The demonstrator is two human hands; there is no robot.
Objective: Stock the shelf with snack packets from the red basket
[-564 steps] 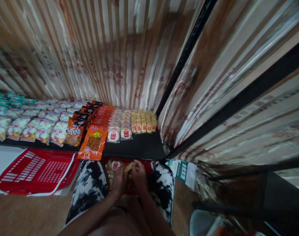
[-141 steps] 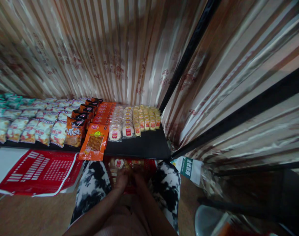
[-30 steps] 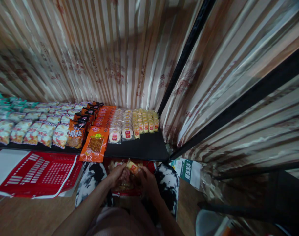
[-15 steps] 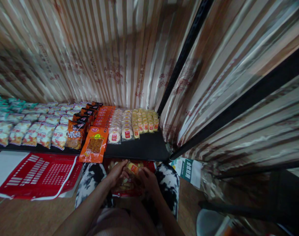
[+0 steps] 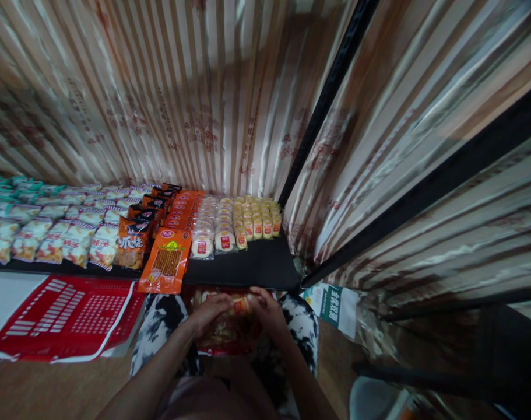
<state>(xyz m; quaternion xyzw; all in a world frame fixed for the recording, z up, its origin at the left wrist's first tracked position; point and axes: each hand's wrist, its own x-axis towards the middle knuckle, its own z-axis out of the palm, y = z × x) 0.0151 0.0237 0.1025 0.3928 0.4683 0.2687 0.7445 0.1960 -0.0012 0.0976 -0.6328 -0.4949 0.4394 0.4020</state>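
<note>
open room on black shelf (image 5: pixel 252 265) before yellow packets (image 5: pixel 257 226), orange packet (image 5: pixel 165 261) overhanging front edge, black post (image 5: pixel 322 114) behind

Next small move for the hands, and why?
Probably lift the yellow packet onto the black shelf, just right of the foremost packet in the yellow group. The left hand and right hand appear to hold it between them below the shelf edge, and that foremost packet juts ahead of its neighbours, with bare shelf beside it.

Held packet (image 5: pixel 242 304) is yellow, with orange-red print. Front stick packet (image 5: pixel 165 259): bright orange. Basket (image 5: pixel 59 318): red, white handle (image 5: pixel 117 318). Shelf (image 5: pixel 248 265): black. Trousers (image 5: pixel 158 321): black-and-white blotches. Sheet (image 5: pixel 230 76): brown-and-pale stripes.
</note>
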